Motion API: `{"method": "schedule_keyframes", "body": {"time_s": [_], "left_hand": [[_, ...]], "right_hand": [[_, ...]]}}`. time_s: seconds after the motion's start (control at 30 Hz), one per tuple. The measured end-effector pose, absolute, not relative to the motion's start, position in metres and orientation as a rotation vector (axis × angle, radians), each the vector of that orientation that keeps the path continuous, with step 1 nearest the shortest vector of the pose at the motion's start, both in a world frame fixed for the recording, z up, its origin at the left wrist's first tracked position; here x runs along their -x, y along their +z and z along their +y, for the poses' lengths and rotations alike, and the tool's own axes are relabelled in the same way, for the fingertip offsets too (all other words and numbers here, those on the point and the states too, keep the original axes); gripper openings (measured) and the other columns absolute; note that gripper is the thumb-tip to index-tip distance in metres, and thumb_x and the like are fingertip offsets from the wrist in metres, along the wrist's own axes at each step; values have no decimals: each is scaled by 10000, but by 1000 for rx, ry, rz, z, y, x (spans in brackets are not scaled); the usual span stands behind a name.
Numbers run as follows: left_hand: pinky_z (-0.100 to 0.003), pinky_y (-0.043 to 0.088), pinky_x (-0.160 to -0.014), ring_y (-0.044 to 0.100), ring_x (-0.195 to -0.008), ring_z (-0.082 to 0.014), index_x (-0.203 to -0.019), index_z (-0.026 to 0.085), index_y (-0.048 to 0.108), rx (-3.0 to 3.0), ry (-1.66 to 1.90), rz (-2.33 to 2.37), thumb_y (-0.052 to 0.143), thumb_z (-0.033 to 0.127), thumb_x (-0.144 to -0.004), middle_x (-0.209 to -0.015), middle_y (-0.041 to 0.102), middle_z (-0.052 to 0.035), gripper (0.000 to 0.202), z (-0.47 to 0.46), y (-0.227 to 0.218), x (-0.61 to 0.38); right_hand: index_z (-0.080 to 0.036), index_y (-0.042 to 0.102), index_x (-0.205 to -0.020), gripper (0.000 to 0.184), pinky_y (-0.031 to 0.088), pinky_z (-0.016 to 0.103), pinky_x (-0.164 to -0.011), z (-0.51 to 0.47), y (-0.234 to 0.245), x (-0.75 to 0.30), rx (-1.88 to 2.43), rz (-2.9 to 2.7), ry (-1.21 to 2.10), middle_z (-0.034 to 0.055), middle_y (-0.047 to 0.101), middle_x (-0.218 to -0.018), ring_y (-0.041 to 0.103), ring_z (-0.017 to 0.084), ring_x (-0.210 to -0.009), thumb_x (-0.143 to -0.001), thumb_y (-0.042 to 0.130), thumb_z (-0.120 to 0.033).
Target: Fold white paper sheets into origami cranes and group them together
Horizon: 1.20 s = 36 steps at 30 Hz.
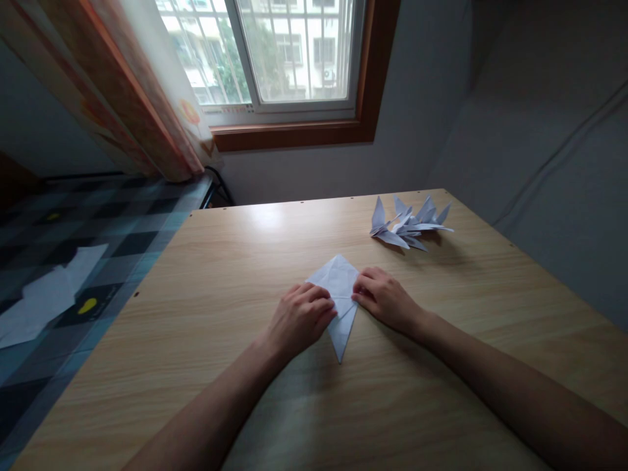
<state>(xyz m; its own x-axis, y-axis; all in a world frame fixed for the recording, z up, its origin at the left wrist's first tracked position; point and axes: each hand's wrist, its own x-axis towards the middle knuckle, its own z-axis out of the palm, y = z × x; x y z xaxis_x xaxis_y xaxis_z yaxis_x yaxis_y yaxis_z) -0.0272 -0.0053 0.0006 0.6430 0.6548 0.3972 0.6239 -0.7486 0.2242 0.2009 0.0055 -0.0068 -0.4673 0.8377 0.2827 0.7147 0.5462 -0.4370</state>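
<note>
A folded sheet of white paper (pixel 342 288) lies on the wooden table in a kite shape, its long point toward me. My left hand (pixel 308 313) is closed on the paper's left edge, with curled fingers resting on it. At the right edge, my right hand (pixel 380 294) pinches the paper between thumb and fingers. A crease runs across the middle of the sheet between both hands. The fingertips partly cover the side corners.
Several white paper cranes (pixel 409 224) are clustered at the table's back right. Left of the table (pixel 196 366), a bed with a checked cover (pixel 122 222) holds loose white paper sheets (pixel 49 294). A window (pixel 294 52) and curtain (pixel 122 85) are behind.
</note>
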Motion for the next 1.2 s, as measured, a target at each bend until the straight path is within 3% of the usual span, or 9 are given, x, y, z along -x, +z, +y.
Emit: {"method": "schedule_keyframes", "body": {"time_s": [0.1,0.23,0.37,0.43,0.5,0.63,0.8,0.97,1.2], "left_hand": [[-354,458,-815,618,-845,-187,-787,208,688,-2775,688,1134,587,343,-909,-906,714,-35,208,-5,3,27],[-383,435,-842,611,-919,-220,-849,202,660,-2775,657,1175,596,469,-886,-967,698,-60,277,-5,5,28],[-414,426,-887,579,-1033,-272,-1032,189,621,-2742,721,1269,663,537,-809,-1124,650,-109,416,-5,3,30],[-424,428,-901,561,-1059,-286,-1082,178,592,-2717,778,1305,684,501,-790,-1159,626,-124,445,-6,1,31],[-421,431,-910,551,-1062,-275,-1088,172,573,-2685,838,1316,636,355,-822,-1162,615,-121,329,-6,0,32],[-400,425,-934,542,-1099,-242,-1057,187,585,-2635,911,1359,485,104,-817,-1173,625,-93,273,-5,-1,34],[-414,385,-1012,532,-1190,-242,-1034,215,619,-2686,759,1285,508,86,-795,-1210,657,-50,293,-3,-2,35],[-405,393,-1006,595,-1128,-219,-1019,215,614,-2636,721,1235,486,85,-788,-1152,695,-36,295,-3,-1,34],[-407,397,-1012,594,-1152,-224,-1066,208,607,-2647,711,1236,493,98,-770,-1165,692,-53,335,-5,-1,32]], "right_hand": [[-195,639,-892,41,451,395,-889,9,-9,-211,1280,-2250,364,85,631,-991,556,240,-977,-877,608,-217],[-198,627,-1084,216,408,441,-984,8,-9,-212,1122,-2303,311,121,593,-1251,522,264,-1145,-872,586,-194],[-193,558,-1248,428,376,475,-1029,7,-11,-211,1076,-2349,291,150,544,-1353,485,297,-1237,-861,641,-355],[-178,499,-1321,578,371,494,-1039,8,-13,-212,1099,-2309,260,175,511,-1387,462,317,-1269,-833,668,-437],[-170,479,-1342,662,373,515,-1036,9,-14,-214,1049,-2325,207,190,494,-1402,448,337,-1286,-796,694,-477],[-168,562,-1240,455,407,508,-1013,10,-14,-214,815,-2446,53,162,570,-1338,481,333,-1262,-818,661,-305],[-148,630,-1064,195,504,387,-877,10,-10,-209,576,-2499,-221,114,712,-1069,637,233,-988,-895,535,-120],[-147,638,-992,169,499,347,-778,11,-5,-206,504,-2594,-357,83,720,-867,646,193,-819,-950,480,-108],[-162,643,-923,184,475,328,-719,11,-4,-206,545,-2575,-398,66,690,-783,618,180,-744,-960,467,-120]]}}
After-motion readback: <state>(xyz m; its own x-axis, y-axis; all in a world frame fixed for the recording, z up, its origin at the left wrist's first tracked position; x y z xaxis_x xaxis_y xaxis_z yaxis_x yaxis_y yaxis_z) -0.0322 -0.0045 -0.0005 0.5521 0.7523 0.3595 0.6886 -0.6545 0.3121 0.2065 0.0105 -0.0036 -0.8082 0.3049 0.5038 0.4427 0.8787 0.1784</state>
